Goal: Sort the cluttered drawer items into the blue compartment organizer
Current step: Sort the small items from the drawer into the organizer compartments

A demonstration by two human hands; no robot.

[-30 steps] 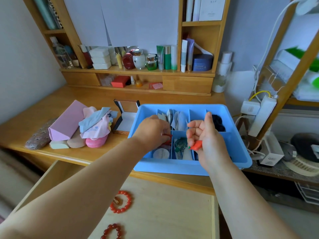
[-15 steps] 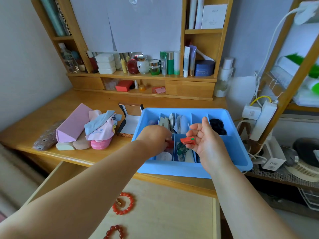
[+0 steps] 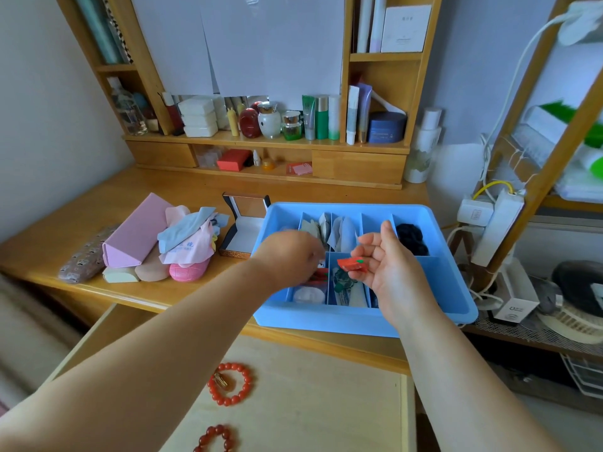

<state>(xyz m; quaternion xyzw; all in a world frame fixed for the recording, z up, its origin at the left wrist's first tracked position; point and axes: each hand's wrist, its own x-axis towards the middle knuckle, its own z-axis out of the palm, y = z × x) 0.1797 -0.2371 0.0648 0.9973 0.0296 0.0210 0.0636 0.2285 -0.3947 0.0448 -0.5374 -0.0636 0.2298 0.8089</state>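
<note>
Head view: both your hands are working over the blue organizer on the desk.
Your right hand is pinching a small red item above the front middle compartments. Your left hand is hovering curled over the front-left compartment; grip undeterminable.

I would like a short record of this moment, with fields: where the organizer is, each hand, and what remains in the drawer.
organizer: blue compartment organizer on the wooden desk, above the open drawer
right hand: right hand over the organizer, pinches a small orange-red item
left hand: left hand reaches into the front left compartments; its fingers are hidden
compartment back right: black hair ties
drawer: two red bead bracelets
</note>
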